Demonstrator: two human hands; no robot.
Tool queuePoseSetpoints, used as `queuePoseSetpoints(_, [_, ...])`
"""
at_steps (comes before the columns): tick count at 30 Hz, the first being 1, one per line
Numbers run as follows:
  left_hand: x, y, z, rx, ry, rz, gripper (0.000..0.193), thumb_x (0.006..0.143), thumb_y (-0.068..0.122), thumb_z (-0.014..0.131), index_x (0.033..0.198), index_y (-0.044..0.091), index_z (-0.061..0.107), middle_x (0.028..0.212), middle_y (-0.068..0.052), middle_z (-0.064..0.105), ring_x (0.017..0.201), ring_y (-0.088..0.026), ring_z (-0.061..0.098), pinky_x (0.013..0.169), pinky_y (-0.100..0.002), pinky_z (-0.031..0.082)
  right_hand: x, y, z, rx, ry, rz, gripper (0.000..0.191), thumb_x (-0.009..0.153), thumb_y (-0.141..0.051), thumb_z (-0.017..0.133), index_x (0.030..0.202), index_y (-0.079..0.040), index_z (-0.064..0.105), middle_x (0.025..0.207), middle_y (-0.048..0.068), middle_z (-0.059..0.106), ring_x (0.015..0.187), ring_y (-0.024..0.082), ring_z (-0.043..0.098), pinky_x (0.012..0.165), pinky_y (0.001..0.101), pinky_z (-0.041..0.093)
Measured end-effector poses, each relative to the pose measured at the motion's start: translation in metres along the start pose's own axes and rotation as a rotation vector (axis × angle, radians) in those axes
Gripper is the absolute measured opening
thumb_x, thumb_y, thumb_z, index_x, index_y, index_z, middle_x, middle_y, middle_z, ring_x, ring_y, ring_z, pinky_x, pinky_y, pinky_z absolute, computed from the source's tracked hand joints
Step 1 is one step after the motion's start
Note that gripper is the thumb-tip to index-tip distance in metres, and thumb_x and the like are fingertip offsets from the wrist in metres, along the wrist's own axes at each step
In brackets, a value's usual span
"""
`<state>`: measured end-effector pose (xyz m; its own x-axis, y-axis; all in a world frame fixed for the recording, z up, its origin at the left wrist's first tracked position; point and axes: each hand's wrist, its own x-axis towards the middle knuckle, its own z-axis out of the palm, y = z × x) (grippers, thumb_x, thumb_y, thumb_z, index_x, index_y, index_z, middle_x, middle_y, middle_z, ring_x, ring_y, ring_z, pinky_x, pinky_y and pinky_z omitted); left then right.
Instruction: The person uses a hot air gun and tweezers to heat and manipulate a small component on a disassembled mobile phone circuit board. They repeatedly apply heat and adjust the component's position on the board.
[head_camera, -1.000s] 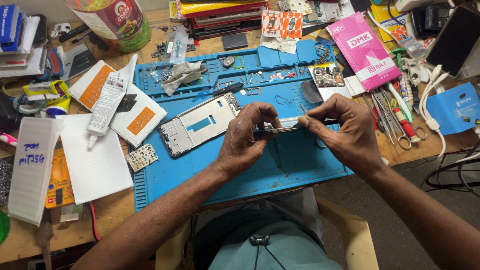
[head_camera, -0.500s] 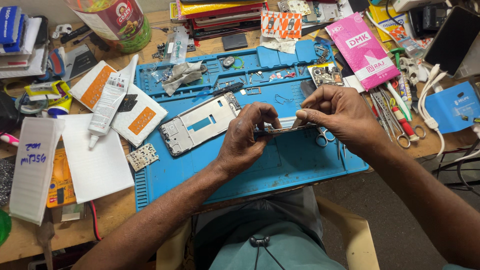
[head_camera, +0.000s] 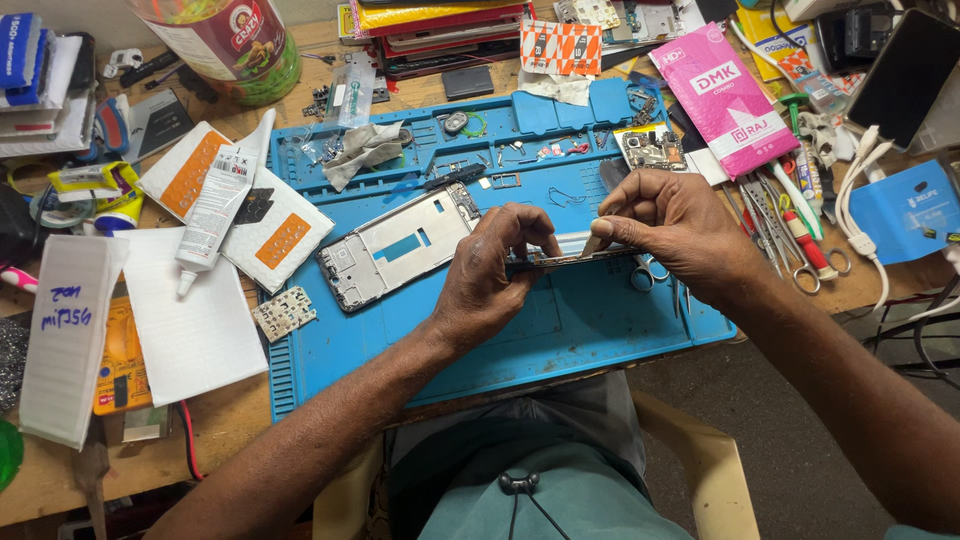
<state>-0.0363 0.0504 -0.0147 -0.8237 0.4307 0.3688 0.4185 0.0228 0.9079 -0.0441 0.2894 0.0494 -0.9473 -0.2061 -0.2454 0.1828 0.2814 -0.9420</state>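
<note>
My left hand (head_camera: 495, 275) grips a thin phone screen panel (head_camera: 570, 255) edge-up over the blue repair mat (head_camera: 560, 330). My right hand (head_camera: 675, 225) pinches the panel's upper edge near its middle with thumb and forefinger, with a small pale tool tip between them. A silver phone middle frame (head_camera: 395, 245) lies flat on the mat just left of my left hand. A small circuit board (head_camera: 284, 312) rests at the mat's left edge.
A white glue tube (head_camera: 215, 205) lies on white packets at left. Scissors and tweezers (head_camera: 790, 225) sit right of the mat, a pink packet (head_camera: 722, 95) behind them. Screws and small parts fill the mat's rear trays (head_camera: 480, 150). A large jar (head_camera: 225, 40) stands at the back left.
My right hand has slid left along the panel's top edge, from its right end toward the middle. My left hand has kept its grip in place.
</note>
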Motion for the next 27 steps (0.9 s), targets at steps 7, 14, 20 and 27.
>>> queuePoseSetpoints(7, [-0.001, -0.002, 0.0, 0.015, -0.001, 0.008, 0.042, 0.085, -0.012, 0.072, 0.116, 0.01, 0.055, 0.109, -0.005, 0.065, 0.109, -0.017, 0.072, 0.087, -0.029, 0.061, 0.001, 0.006, -0.001, 0.015, -0.002, -0.02, 0.014, 0.091, -0.008, 0.073, 0.101, 0.001, 0.067, 0.087, 0.011, 0.076, 0.078, 0.014, 0.074, 0.07, 0.025, 0.06])
queuePoseSetpoints(14, [0.0, 0.001, -0.001, 0.017, 0.009, -0.011, 0.042, 0.086, -0.011, 0.073, 0.116, 0.01, 0.054, 0.108, -0.004, 0.066, 0.108, -0.016, 0.072, 0.086, -0.029, 0.061, -0.015, 0.005, 0.001, -0.013, 0.166, -0.158, 0.013, 0.093, -0.006, 0.076, 0.101, -0.001, 0.067, 0.09, 0.008, 0.075, 0.081, 0.01, 0.071, 0.072, 0.0234, 0.058])
queuePoseSetpoints(20, [0.0, 0.003, 0.0, -0.005, 0.018, -0.001, 0.042, 0.086, -0.011, 0.074, 0.116, 0.01, 0.054, 0.109, -0.004, 0.066, 0.109, -0.016, 0.071, 0.088, -0.028, 0.062, -0.036, 0.003, 0.012, -0.332, 0.307, -0.423, 0.014, 0.092, -0.009, 0.081, 0.097, -0.003, 0.069, 0.091, 0.006, 0.075, 0.085, 0.01, 0.071, 0.079, 0.0238, 0.059])
queuePoseSetpoints(27, [-0.004, 0.005, 0.001, 0.059, 0.018, 0.002, 0.045, 0.084, -0.011, 0.076, 0.117, 0.01, 0.054, 0.11, -0.003, 0.065, 0.109, -0.015, 0.072, 0.088, -0.028, 0.061, -0.047, 0.01, 0.025, -0.439, 0.358, -0.529, 0.013, 0.092, -0.008, 0.082, 0.096, -0.003, 0.071, 0.092, 0.008, 0.076, 0.085, 0.012, 0.073, 0.078, 0.0251, 0.059])
